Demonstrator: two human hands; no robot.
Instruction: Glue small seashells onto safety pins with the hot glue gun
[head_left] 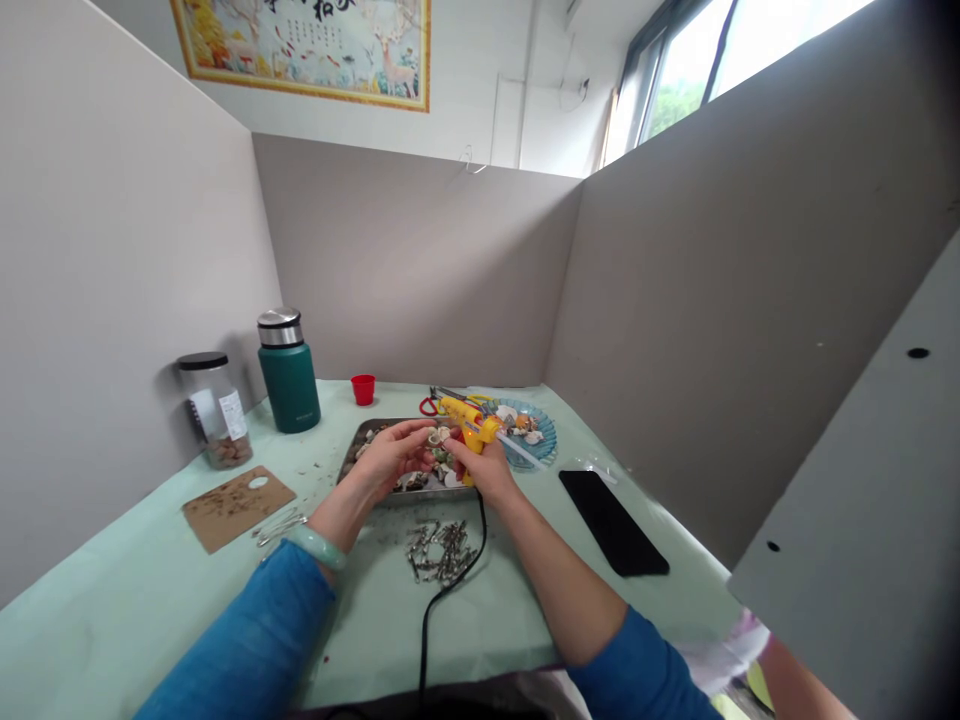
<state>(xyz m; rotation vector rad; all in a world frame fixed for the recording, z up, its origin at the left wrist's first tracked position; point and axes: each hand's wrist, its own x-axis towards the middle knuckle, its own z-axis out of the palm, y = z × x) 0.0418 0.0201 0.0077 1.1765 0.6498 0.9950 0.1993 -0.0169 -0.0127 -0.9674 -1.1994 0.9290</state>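
My right hand (487, 470) is wrapped round the handle of a yellow glue gun (472, 425), whose clear glue stick sticks out at the back and whose black cord (426, 620) runs down to the table's front edge. Beside it on the left, my left hand (395, 455) has its thumb and fingers pinched at a small pale shell piece (437, 436). Both hands are over a metal tray (405, 497) that holds shells and stones. In front of the tray lies a pile of small metal clips (442, 552).
A blue plate (547, 440) with shells and a black phone (615, 525) are at the right. At the left are a green bottle (290, 385), a jar (225, 420) and cardboard (238, 508). A red cup (364, 389) stands behind. Partition walls surround the table.
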